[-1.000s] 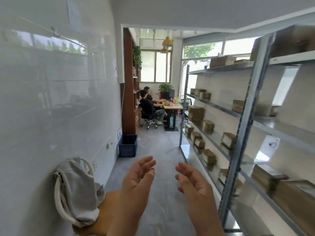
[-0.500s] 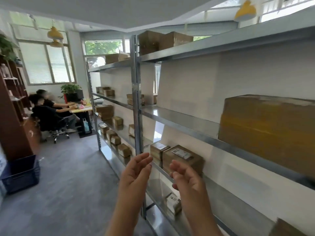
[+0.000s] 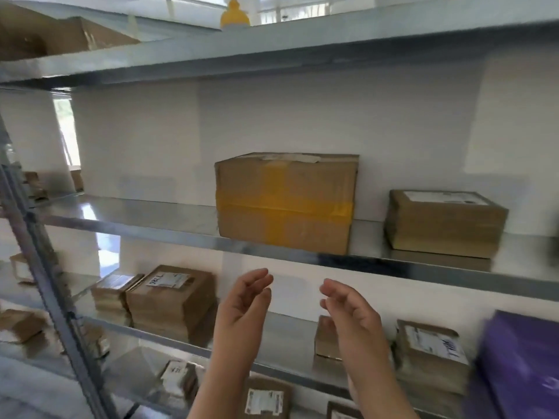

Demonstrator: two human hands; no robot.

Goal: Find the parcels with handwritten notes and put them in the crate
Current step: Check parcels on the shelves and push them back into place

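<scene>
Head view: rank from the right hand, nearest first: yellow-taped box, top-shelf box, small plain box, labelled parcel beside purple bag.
1. Small plain box, behind the right hand.
2. Labelled parcel, to its right.
3. Yellow-taped box, higher up.
4. Top-shelf box, upper left.

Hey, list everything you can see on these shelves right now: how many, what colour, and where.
shelf rack: one, grey metal, fills the view.
big box: one, brown with yellow tape, middle shelf, centre.
labelled box: one, brown, middle shelf, right of the big box.
top boxes: brown, top shelf, left; count unclear.
lower boxes: at least four, brown, shelf below, several with white labels.
purple parcel: one, purple, lower shelf, far right.
lamp: one, yellow, above the rack.
left hand: one, empty, raised before the lower shelf.
right hand: one, empty, beside it.
</scene>
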